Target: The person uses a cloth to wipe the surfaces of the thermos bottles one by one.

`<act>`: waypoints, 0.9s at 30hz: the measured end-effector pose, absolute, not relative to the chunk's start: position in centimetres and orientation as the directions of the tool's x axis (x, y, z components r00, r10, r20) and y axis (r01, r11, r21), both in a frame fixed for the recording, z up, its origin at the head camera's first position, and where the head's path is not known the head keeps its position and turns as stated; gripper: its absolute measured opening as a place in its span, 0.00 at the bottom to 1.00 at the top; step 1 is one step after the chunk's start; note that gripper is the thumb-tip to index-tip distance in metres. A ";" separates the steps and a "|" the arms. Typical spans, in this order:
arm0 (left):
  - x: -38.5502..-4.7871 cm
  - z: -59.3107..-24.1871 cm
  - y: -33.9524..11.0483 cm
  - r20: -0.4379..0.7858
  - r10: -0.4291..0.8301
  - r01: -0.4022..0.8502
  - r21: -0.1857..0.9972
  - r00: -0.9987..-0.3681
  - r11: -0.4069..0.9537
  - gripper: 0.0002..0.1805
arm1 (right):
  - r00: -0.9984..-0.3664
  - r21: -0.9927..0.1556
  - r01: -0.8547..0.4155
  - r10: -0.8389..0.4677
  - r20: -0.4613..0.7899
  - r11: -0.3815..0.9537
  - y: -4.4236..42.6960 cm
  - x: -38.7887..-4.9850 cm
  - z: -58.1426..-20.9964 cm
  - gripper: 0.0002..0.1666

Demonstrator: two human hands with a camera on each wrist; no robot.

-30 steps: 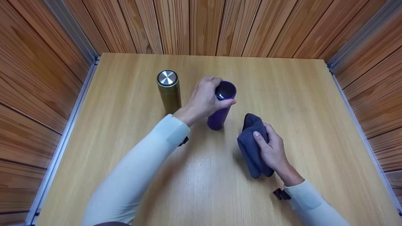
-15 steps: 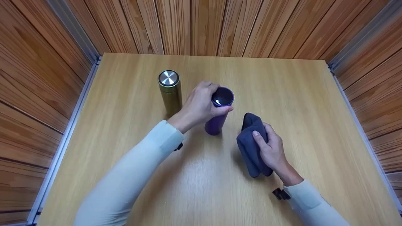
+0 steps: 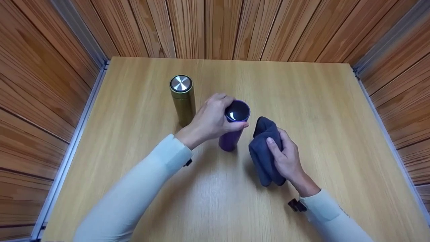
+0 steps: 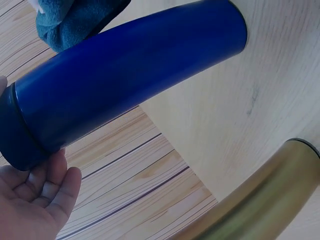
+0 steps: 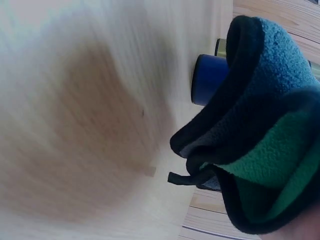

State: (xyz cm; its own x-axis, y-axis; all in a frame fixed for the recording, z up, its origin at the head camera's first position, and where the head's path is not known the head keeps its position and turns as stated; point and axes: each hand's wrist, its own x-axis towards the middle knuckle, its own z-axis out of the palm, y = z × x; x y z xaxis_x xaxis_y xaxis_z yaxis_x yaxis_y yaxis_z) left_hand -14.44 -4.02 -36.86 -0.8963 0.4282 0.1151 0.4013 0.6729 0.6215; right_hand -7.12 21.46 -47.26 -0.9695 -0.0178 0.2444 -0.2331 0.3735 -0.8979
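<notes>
Curling round the dark round top (image 3: 237,111) of a glossy purple cylindrical bottle (image 3: 229,139), the fingers and thumb of the left hand (image 3: 209,118) are holding it roughly upright over the middle of the table; whether its base is touching the wood is hard to tell. The right hand (image 3: 289,158) is gripping a bunched, dark blue-grey fleecy cloth (image 3: 263,151) with black edging, thumb pressing on top, and the cloth is hanging above the tabletop near the bottle. A gold-green metallic cylindrical flask (image 3: 184,109) with a silver-centred lid is standing to the left of the bottle. Pale sleeves (image 3: 144,185) are covering both forearms. Beneath everything a light wooden table (image 3: 302,101) is spreading out, and brown wood-plank walls (image 3: 218,30) are enclosing it.
</notes>
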 end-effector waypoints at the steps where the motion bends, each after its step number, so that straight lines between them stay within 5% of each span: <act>1: -14.4 -36.8 -4.1 0.114 0.431 0.403 0.621 -0.895 0.673 0.44 | -0.965 -0.897 -0.252 -0.024 0.262 0.364 21.3 -7.2 -47.2 0.22; 12: -14.0 -37.4 -4.9 0.214 0.505 0.532 0.542 -0.836 0.651 0.39 | -0.896 -0.881 -0.444 -0.090 0.435 0.163 18.4 -8.6 -46.6 0.27; 20: -14.2 -38.0 -5.0 0.264 0.584 0.638 0.398 -0.768 0.659 0.41 | -0.878 -0.860 -0.477 -0.150 0.455 0.181 16.7 -9.9 -47.2 0.33; 27: -14.4 -37.3 -4.9 0.307 0.623 0.692 0.239 -0.719 0.681 0.43 | -0.901 -0.871 -0.433 -0.142 0.410 0.232 16.5 -10.1 -46.5 0.29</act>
State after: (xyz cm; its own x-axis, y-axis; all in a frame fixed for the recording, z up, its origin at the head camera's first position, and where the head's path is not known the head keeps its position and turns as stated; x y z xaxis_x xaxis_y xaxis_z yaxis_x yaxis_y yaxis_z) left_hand -14.43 -4.95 -37.30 -0.7190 0.6235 0.3072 0.6925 0.6806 0.2395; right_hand -10.14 16.48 -46.48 -0.9008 -0.1421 0.4103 -0.4332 0.2321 -0.8709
